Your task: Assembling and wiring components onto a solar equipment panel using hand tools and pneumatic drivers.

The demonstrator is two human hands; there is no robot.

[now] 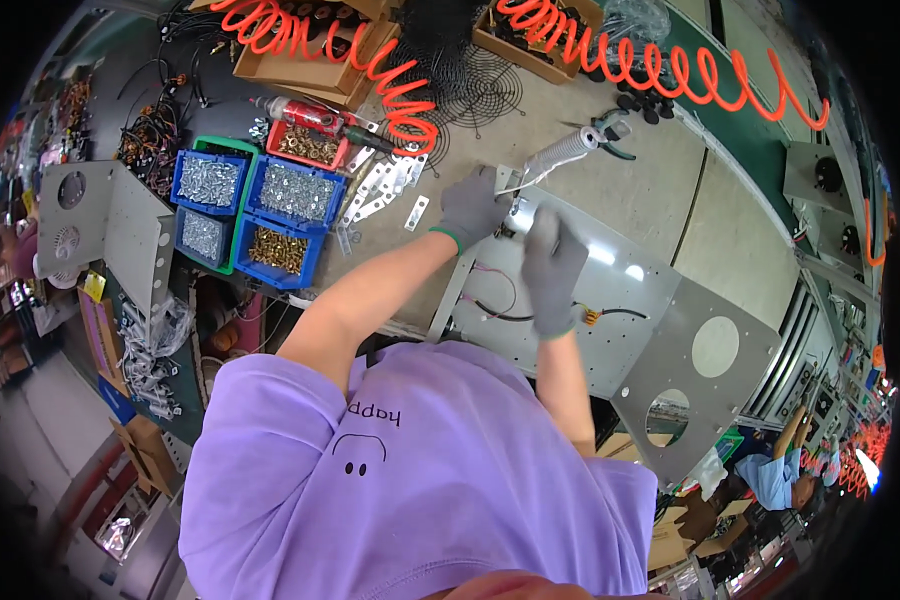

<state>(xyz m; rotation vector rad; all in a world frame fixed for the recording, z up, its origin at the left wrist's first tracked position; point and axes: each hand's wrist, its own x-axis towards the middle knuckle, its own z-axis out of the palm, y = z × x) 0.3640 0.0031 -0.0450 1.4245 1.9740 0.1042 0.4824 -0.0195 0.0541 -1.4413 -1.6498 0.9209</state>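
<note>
My left hand (473,210), in a grey glove, is closed at the far left corner of a grey sheet-metal panel (590,285). What its fingers pinch is too small to make out; a thin white strip (510,188) shows beside them. My right hand (553,262), also gloved, is over the panel and smeared by motion, so its fingers do not read clearly. On the panel lie a black cable (500,313) with a yellow part (591,317) and a thin pink wire (510,278). Just beyond stand a ribbed white bundle (560,152) and cutting pliers (613,138).
At left are blue bins (292,190) of screws and nuts, a red bin (308,146), a red power screwdriver (305,113) and flat metal plates (385,188). Orange coiled hoses (660,75) hang across the far side. Black fan guards (485,95) and cardboard boxes (310,65) lie behind.
</note>
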